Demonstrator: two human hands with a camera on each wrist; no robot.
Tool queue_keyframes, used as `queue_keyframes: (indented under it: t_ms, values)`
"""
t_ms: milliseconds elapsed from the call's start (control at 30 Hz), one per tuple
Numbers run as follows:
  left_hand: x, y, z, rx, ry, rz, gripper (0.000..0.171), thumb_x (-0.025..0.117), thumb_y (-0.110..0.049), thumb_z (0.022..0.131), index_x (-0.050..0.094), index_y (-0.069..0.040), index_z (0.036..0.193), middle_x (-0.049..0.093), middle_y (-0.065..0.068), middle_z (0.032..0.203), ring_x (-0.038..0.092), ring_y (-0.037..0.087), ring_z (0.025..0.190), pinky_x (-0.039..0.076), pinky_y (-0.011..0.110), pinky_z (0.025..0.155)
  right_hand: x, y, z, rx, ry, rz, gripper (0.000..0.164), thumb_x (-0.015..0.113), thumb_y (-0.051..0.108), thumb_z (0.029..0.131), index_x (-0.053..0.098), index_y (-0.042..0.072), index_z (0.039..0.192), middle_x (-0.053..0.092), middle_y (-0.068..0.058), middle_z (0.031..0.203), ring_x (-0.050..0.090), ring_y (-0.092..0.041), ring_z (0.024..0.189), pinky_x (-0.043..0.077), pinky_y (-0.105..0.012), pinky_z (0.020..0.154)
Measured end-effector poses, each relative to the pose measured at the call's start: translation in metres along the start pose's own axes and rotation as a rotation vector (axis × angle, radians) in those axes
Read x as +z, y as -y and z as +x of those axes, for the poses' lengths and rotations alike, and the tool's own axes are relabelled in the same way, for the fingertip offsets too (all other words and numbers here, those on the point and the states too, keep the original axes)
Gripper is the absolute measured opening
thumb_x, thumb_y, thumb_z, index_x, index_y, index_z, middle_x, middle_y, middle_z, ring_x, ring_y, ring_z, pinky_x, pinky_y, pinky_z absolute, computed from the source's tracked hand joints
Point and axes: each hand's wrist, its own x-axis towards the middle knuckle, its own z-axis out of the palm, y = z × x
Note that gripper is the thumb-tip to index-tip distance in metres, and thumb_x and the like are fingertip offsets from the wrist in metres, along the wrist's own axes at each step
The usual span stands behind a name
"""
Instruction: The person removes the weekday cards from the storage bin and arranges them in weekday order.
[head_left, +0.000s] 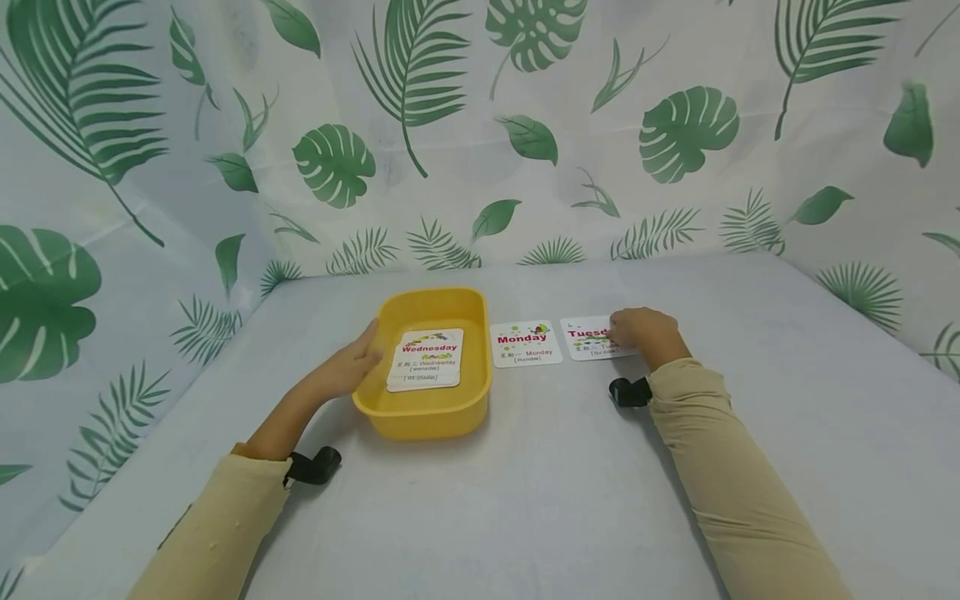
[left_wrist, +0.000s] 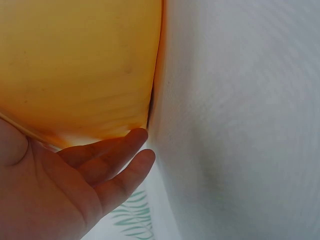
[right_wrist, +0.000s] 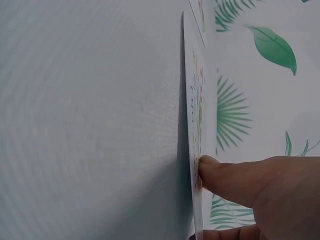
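Observation:
A yellow plastic basin (head_left: 471,412) stands on the table, with a small stack of cards inside; the top one is the Wednesday card (head_left: 423,358). My left hand (head_left: 347,363) rests against the basin's left side. In the left wrist view its extended fingers (left_wrist: 122,185) lie along the outer wall (left_wrist: 85,65). My right hand (head_left: 649,333) pinches the right edge of the Tuesday card (head_left: 588,342), thumb on its printed face. A narrow shadow shows under that card in the right wrist view. The Monday card (head_left: 527,344) lies flat between basin and Tuesday card.
The white table (head_left: 525,517) is backed by a white cloth (head_left: 465,192) printed with green leaves. The same leafy cloth hangs at both sides. Black straps with small cameras sit on both wrists.

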Motion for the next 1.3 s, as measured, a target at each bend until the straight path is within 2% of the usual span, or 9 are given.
queue_keyframes:
  t_ms: [133, 433, 600, 767, 867, 1000, 1200, 1300]
  values:
    - [-0.001, 0.001, 0.0, -0.007, -0.002, 0.0, 0.059, 0.026, -0.017, 0.1, -0.007, 0.006, 0.143, -0.005, 0.025, 0.15, -0.001, 0.038, 0.139, 0.006, 0.052, 0.112, -0.002, 0.002, -0.002, -0.002, -0.007, -0.001, 0.05, 0.039, 0.027, 0.096, 0.032, 0.003, 0.14, 0.032, -0.024, 0.143, 0.031, -0.045, 0.129, 0.026, -0.059, 0.104]
    - [-0.003, 0.002, -0.001, -0.012, -0.008, -0.003, 0.058, 0.026, -0.017, 0.1, -0.008, 0.006, 0.143, -0.005, 0.024, 0.15, -0.001, 0.038, 0.139, 0.006, 0.052, 0.112, -0.004, 0.006, 0.003, -0.024, -0.03, -0.02, 0.051, 0.042, 0.028, 0.094, 0.036, 0.0, 0.136, 0.039, -0.027, 0.136, 0.043, -0.04, 0.113, 0.033, -0.058, 0.099]
    - [-0.004, 0.003, -0.001, -0.016, -0.009, -0.012, 0.059, 0.026, -0.017, 0.1, -0.008, 0.005, 0.143, -0.006, 0.024, 0.151, -0.001, 0.038, 0.139, 0.005, 0.051, 0.112, -0.006, 0.01, 0.002, -0.015, -0.068, 0.036, 0.056, 0.046, 0.029, 0.093, 0.033, -0.003, 0.137, 0.041, -0.028, 0.134, 0.042, -0.041, 0.117, 0.031, -0.058, 0.101]
    - [-0.005, 0.005, -0.001, -0.014, -0.006, -0.027, 0.059, 0.026, -0.017, 0.1, -0.009, 0.005, 0.143, -0.006, 0.024, 0.151, -0.002, 0.038, 0.139, 0.006, 0.052, 0.112, -0.011, 0.015, -0.002, -0.045, -0.083, 0.073, 0.063, 0.048, 0.033, 0.093, 0.028, -0.003, 0.14, 0.033, -0.029, 0.14, 0.03, -0.046, 0.128, 0.025, -0.06, 0.104]
    - [-0.005, 0.006, -0.001, -0.011, -0.008, -0.029, 0.059, 0.026, -0.017, 0.1, -0.009, 0.005, 0.143, -0.006, 0.023, 0.151, -0.002, 0.037, 0.139, 0.005, 0.051, 0.112, -0.015, 0.021, -0.004, -0.092, -0.086, 0.093, 0.064, 0.047, 0.034, 0.093, 0.025, -0.002, 0.141, 0.028, -0.028, 0.143, 0.023, -0.047, 0.132, 0.022, -0.06, 0.105]
    - [-0.005, 0.008, 0.001, -0.005, -0.014, -0.028, 0.059, 0.026, -0.017, 0.1, -0.008, 0.005, 0.143, -0.006, 0.023, 0.151, -0.002, 0.037, 0.139, 0.006, 0.051, 0.112, -0.021, 0.043, -0.012, -0.217, -0.14, 0.107, 0.061, 0.046, 0.032, 0.094, 0.026, 0.0, 0.142, 0.025, -0.028, 0.144, 0.021, -0.045, 0.133, 0.023, -0.059, 0.106]
    - [-0.004, 0.007, 0.002, 0.0, -0.008, -0.043, 0.059, 0.026, -0.018, 0.1, -0.008, 0.005, 0.143, -0.005, 0.023, 0.151, -0.001, 0.037, 0.139, 0.006, 0.051, 0.113, -0.018, 0.088, -0.03, -0.407, -0.276, 0.131, 0.057, 0.05, 0.033, 0.093, 0.033, 0.009, 0.141, 0.04, -0.023, 0.134, 0.046, -0.035, 0.12, 0.042, -0.051, 0.096]
    - [-0.002, 0.004, 0.003, 0.024, -0.001, -0.059, 0.059, 0.026, -0.018, 0.1, -0.008, 0.004, 0.143, -0.004, 0.023, 0.151, 0.0, 0.037, 0.14, 0.007, 0.051, 0.113, -0.014, 0.105, -0.039, -0.459, -0.313, 0.184, 0.055, 0.053, 0.033, 0.091, 0.037, 0.012, 0.139, 0.043, -0.019, 0.131, 0.048, -0.031, 0.117, 0.044, -0.048, 0.095]
